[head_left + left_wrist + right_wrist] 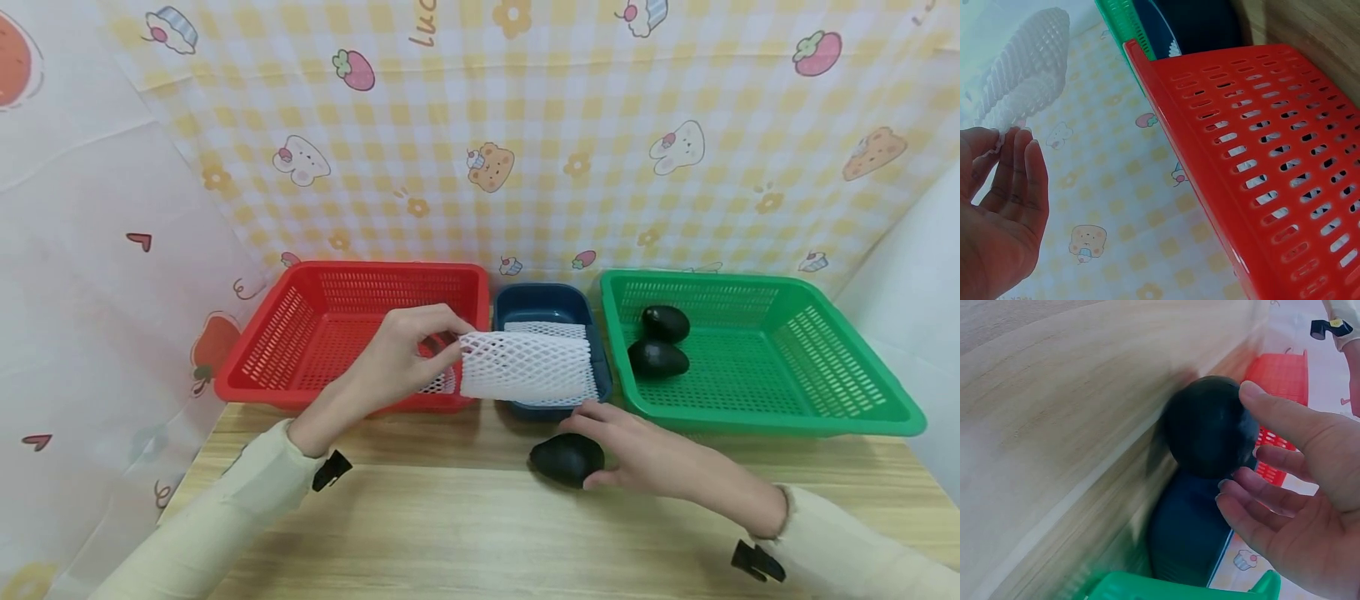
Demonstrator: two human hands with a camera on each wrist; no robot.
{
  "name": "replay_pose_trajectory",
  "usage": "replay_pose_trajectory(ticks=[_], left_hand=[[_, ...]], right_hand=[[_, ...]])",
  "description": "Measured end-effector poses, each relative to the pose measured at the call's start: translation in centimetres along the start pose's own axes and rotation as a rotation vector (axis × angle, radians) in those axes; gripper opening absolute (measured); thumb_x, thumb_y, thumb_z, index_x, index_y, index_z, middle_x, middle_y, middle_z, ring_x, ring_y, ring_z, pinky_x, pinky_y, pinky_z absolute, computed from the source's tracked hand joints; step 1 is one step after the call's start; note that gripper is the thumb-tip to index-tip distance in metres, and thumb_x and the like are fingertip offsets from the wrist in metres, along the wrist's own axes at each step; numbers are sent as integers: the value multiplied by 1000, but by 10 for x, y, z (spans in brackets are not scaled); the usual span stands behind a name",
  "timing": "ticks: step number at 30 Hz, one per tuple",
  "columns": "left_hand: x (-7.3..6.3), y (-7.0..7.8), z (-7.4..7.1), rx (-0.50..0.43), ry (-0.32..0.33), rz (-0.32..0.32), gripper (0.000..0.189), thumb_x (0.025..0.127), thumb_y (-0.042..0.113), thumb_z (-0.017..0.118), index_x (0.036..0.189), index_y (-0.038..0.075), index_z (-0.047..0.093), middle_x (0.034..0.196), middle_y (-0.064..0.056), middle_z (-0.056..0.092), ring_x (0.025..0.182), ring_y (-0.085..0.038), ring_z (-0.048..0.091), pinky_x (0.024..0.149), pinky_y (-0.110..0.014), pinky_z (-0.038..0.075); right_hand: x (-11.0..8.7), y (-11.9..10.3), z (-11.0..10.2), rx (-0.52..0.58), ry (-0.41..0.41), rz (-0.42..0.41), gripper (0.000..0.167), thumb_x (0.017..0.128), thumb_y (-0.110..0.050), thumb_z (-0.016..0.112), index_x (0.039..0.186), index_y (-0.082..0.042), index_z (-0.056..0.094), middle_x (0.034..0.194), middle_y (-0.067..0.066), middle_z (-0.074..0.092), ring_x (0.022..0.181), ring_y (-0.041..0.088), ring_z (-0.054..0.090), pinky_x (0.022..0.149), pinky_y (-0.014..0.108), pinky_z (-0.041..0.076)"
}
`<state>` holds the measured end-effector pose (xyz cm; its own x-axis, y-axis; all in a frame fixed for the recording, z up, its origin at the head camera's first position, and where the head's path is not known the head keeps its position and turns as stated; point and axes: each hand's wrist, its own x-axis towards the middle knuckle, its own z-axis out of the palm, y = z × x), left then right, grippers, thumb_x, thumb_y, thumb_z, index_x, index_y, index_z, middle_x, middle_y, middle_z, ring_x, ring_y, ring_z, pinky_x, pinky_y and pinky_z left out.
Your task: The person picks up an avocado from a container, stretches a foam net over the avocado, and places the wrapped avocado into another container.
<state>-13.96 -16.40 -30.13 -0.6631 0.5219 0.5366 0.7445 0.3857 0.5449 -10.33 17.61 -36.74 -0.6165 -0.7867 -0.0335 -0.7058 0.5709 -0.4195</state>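
Note:
My left hand pinches one end of a white foam net sleeve, held up over the blue tray. In the left wrist view the sleeve stretches away from the thumb and fingertips. The right hand has its thumb and fingertips about the right end of a dark avocado, close over the wooden table in front of the tray. The right wrist view shows the thumb and fingertips at the avocado's edge. More white netting lies in the tray, partly hidden by the held sleeve.
A red basket stands on the left, with white netting inside near its right front corner. On the right, a green basket holds two avocados at its left end. A printed cloth hangs behind.

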Motion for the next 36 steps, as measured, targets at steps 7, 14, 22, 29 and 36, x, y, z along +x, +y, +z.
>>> replay_pose_trajectory(ticks=[7, 14, 22, 29, 36], left_hand=[[0, -1, 1, 2, -3, 10, 31, 83, 2, 83, 112, 6, 74, 107, -2, 72, 88, -11, 66, 72, -28, 58], [0, -1, 2, 3, -5, 8, 31, 84, 2, 83, 113, 6, 74, 107, -2, 71, 88, -11, 66, 72, -28, 58], [-1, -3, 3, 0, -11, 6, 29, 84, 1, 82, 111, 6, 74, 106, -1, 71, 86, -10, 65, 71, -27, 58], [0, -2, 4, 4, -15, 6, 30, 84, 1, 82, 112, 6, 74, 106, -1, 71, 85, -11, 65, 71, -28, 58], [-2, -2, 5, -6, -33, -5, 27, 85, 1, 81, 111, 8, 74, 105, 0, 71, 84, -10, 64, 71, -28, 58]], right_hand=[[1, 2, 4, 6, -26, 1, 61, 79, -19, 90, 132, -14, 61, 120, -3, 56, 103, 14, 57, 86, 35, 55], [3, 2, 4, 6, -51, 6, 62, 79, -19, 90, 133, -10, 61, 122, -1, 57, 106, 14, 57, 88, 37, 54], [6, 3, 4, 13, -95, 41, 66, 79, -20, 90, 136, -10, 59, 127, 3, 59, 111, 20, 59, 90, 42, 54], [7, 3, 4, 5, -120, 57, 68, 79, -21, 90, 137, -10, 57, 127, 5, 61, 111, 23, 60, 89, 43, 54], [8, 3, 6, 14, -135, 68, 68, 79, -23, 90, 137, -11, 57, 127, 7, 61, 112, 24, 61, 89, 45, 54]])
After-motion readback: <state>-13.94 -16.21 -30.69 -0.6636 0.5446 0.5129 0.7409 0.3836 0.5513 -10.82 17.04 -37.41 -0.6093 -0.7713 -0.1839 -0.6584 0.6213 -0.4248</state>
